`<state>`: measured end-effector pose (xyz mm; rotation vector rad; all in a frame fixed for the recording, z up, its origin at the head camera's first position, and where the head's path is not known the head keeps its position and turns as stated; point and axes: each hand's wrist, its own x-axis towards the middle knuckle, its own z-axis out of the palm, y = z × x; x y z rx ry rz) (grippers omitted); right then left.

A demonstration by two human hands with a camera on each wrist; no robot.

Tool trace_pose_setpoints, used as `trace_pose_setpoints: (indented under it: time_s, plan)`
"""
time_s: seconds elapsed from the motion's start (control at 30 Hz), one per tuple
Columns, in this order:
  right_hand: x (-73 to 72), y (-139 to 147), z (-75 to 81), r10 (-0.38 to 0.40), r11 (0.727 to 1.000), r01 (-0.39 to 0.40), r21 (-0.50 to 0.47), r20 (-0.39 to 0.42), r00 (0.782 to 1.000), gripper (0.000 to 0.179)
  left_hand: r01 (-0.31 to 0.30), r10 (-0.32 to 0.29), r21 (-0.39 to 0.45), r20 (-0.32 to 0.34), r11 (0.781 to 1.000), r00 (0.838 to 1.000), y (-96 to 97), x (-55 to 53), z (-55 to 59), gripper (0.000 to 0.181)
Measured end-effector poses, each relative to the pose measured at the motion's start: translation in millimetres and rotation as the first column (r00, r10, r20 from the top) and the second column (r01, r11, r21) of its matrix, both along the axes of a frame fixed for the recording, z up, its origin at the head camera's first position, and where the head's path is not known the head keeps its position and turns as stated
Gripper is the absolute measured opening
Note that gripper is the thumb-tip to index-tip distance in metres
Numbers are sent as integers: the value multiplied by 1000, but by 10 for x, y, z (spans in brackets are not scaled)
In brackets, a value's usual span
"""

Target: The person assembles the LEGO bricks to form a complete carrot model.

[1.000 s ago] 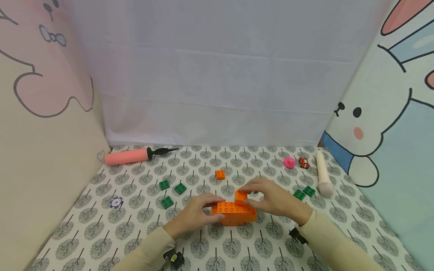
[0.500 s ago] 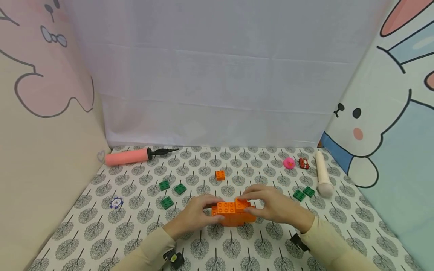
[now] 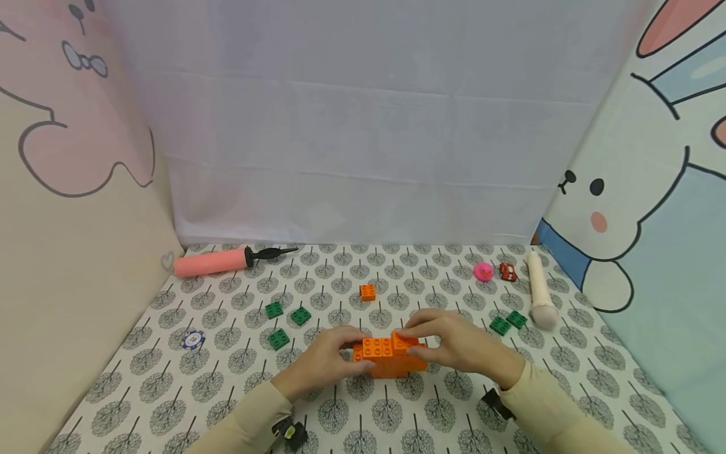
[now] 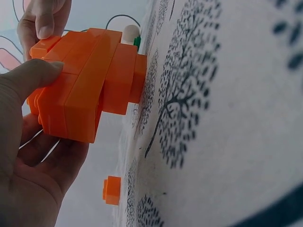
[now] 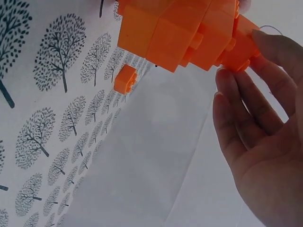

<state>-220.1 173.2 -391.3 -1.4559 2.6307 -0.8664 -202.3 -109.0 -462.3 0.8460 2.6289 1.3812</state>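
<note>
An orange toy-brick structure (image 3: 388,366), built in stepped layers, stands on the table in front of the person. My left hand (image 3: 321,361) grips its left end; in the left wrist view the thumb (image 4: 40,75) lies on one side and the fingers reach round the other. A small orange brick (image 3: 400,342) sits on top toward the right. Pinching that brick between thumb and fingers is my right hand (image 3: 448,343). In the right wrist view the top brick (image 5: 240,45) touches the layer below it. The far side of the structure is hidden in the head view.
A loose orange brick (image 3: 367,292) lies behind the structure. Green bricks lie left (image 3: 278,339) and right (image 3: 516,320). Farther out are a poker chip (image 3: 193,339), a pink hand pump (image 3: 215,262), a pink duck (image 3: 484,272), a red toy car (image 3: 507,272) and a cream microphone-shaped object (image 3: 541,293).
My right hand has lowered the small orange brick from just above the structure onto its top, near the right end. The left hand has kept its grip in place.
</note>
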Motion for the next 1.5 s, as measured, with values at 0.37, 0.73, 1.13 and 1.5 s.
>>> trace_pose_setpoints:
  time_s: [0.37, 0.73, 1.13, 1.5]
  plan:
    - [-9, -31, 18, 37, 999, -37, -19, -24, 999, 32, 3, -3, -7, -8, 1000, 1000, -18, -20, 12, 32]
    - [-18, -17, -24, 45, 998, -46, -47, -32, 998, 32, -6, 6, -22, -9, 1000, 1000, -24, -36, 29, 34]
    - [-39, -4, -124, 71, 990, -79, -120, -67, 995, 33, -5, 5, -10, 7, 1000, 1000, -24, -30, 4, 34]
    - [-6, 9, -303, -18, 980, 9, -199, -40, 999, 37, 10, -10, 5, -4, 1000, 1000, -3, -26, -20, 30]
